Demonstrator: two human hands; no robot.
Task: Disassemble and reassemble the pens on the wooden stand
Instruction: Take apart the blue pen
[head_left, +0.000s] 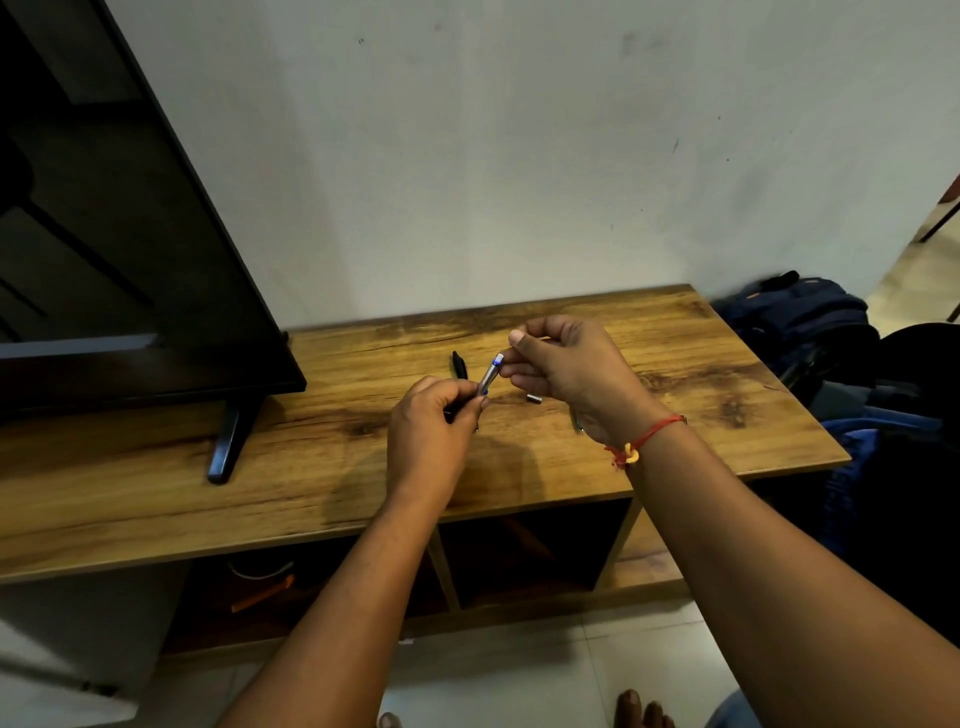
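Note:
Above the wooden stand (701, 415), my left hand (431, 431) grips the lower end of a clear pen barrel (490, 374) with a blue and white tip. My right hand (566, 369) pinches that barrel's upper end between thumb and fingers. A black pen (459, 365) lies on the stand just behind my hands. A small silver pen piece (534, 399) rests on the wood under my right hand. Another thin part (577, 423) pokes out below my right palm, mostly hidden.
A black television (130, 234) on a black foot (231, 441) fills the stand's left side. Blue bags (810, 322) sit on the floor to the right. Open shelves below hold a white cable and an orange object (262, 592). The wall runs behind the stand.

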